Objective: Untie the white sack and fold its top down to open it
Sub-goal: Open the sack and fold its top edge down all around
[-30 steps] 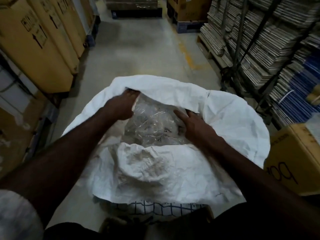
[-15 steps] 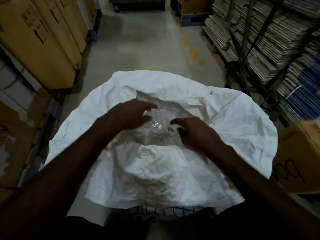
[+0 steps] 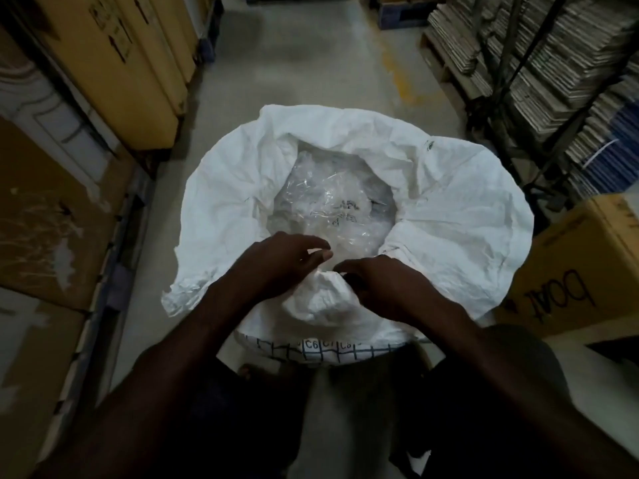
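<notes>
A: Compared with the earlier frames, what is seen to have shifted?

B: Both hands are drawn back from the middle of the mouth to the near rim. The left hand [image 3: 283,261] is now held over the near edge with its fingers curled and slightly apart, clamped on nothing that can be made out. The right hand [image 3: 383,285] is bent over a bunched fold of fabric; whether that fold is actually pinched cannot be told, since the fingertips are hidden.

A: And where is the sack found?

B: The large white woven plastic sack [image 3: 449,202] is stood on the grey concrete floor [image 3: 311,70] directly in front of the person, between tan cardboard cartons [image 3: 114,63] on the left and a brown cardboard box with handwritten lettering [image 3: 570,271] on the right. No tie is seen; the top is already turned outward on the far and side edges, and a crumpled clear plastic liner [image 3: 328,205] is exposed inside.

A: Which relation is the next move judged to depend on?

B: The unfolded near rim lies just under and between the two hands, running left to right. Both hands are about equally near, so an even outward, downward roll toward the person is probably called for.
</notes>
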{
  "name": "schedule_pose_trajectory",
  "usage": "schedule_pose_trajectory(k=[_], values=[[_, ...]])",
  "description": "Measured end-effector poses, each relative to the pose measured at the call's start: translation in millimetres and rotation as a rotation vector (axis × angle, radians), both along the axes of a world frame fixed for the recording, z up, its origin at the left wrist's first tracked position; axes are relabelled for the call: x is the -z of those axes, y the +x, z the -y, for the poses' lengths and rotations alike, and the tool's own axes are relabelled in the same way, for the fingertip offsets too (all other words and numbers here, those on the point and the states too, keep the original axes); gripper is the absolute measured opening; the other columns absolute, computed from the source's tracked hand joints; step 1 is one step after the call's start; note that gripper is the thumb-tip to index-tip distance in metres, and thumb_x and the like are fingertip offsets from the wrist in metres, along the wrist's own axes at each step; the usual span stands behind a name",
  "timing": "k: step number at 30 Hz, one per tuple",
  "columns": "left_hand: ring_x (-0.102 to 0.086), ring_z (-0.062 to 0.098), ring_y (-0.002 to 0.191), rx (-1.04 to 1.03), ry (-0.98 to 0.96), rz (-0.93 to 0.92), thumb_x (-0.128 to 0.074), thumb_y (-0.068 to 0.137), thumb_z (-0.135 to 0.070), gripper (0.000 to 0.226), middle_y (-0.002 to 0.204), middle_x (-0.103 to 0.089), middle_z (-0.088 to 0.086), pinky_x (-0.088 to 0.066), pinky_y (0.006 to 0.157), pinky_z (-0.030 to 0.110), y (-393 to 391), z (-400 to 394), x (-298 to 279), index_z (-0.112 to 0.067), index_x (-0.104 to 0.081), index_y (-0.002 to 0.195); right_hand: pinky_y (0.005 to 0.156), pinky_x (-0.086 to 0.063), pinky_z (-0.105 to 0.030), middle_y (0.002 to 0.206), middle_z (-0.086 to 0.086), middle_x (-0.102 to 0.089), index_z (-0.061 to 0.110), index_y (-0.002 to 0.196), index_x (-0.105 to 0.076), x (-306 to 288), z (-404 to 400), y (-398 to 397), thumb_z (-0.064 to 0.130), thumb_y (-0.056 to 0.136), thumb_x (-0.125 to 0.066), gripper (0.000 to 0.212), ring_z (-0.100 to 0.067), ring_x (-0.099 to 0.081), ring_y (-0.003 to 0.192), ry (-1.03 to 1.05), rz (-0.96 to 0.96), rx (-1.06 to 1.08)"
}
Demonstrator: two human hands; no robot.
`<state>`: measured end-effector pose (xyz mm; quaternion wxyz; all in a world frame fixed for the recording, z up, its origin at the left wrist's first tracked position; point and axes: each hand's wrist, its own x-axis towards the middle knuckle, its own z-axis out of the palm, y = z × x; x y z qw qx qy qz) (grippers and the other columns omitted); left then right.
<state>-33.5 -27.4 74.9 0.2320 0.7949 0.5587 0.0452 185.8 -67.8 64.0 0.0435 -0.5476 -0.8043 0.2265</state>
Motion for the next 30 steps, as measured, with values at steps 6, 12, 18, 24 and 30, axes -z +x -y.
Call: schedule_pose_trajectory(k=[6, 12, 18, 24, 30], values=[[-0.073, 0.017, 0.111, -0.021, 0.397, 0.233, -0.064, 0.106, -0.038, 0.032, 0.123, -0.079, -0.002, -0.054, 0.102, 0.044, -6.4, 43.0, 0.9, -0.029, -0.071, 0.136, 0.103, -0.046, -0.024, 0.139, 0.003, -0.069, 0.025, 0.143, -0.064, -2.5, 23.5, 7.4, 0.032, 0.103, -0.064, 0.041, -0.016, -0.065, 0.127, 0.279, -0.274, 0.110], [-0.029, 0.025, 0.161, 0.052, 0.549, 0.027, -0.076, 0.088, -0.063, 0.087, 0.168, -0.043, -0.007, -0.020, 0.128, 0.065, -23.8, 85.6, 41.3, -0.042, -0.038, 0.163, 0.126, -0.031, -0.043, 0.166, -0.003, -0.039, 0.027, 0.161, -0.041, 33.4, 40.1, 11.7, 0.050, 0.084, -0.083, 0.091, -0.024, -0.034, 0.154, 0.412, -0.201, -0.072], [0.009, 0.043, 0.165, 0.162, 0.552, -0.274, -0.092, 0.072, -0.051, 0.135, 0.181, 0.006, -0.001, -0.005, 0.125, 0.078, -22.6, 82.5, 68.3, -0.043, 0.000, 0.170, 0.129, -0.013, -0.062, 0.172, -0.009, -0.027, 0.030, 0.169, -0.006, 56.8, 30.7, 2.0, 0.042, 0.075, -0.088, 0.125, -0.031, -0.024, 0.160, 0.487, 0.138, -0.094], [-0.056, 0.026, 0.143, 0.071, 0.778, -0.039, -0.071, 0.099, -0.028, 0.062, 0.158, -0.057, -0.001, -0.032, 0.124, 0.060, -9.2, 65.7, 63.9, -0.026, -0.049, 0.157, 0.095, -0.056, -0.045, 0.122, -0.010, -0.075, 0.019, 0.153, -0.055, 40.3, 28.2, 3.1, 0.006, 0.086, -0.070, 0.069, -0.034, -0.071, 0.107, 0.649, -0.113, 0.087], [-0.061, 0.025, 0.135, 0.016, 0.935, 0.017, -0.070, 0.103, -0.041, 0.042, 0.147, -0.064, 0.006, -0.034, 0.125, 0.057, -0.5, 68.2, 58.6, -0.017, -0.067, 0.138, 0.082, -0.051, -0.047, 0.099, -0.009, -0.071, 0.009, 0.130, -0.070, 31.1, 35.7, 4.6, 0.017, 0.090, -0.064, 0.041, -0.033, -0.067, 0.090, 0.935, -0.100, 0.060]])
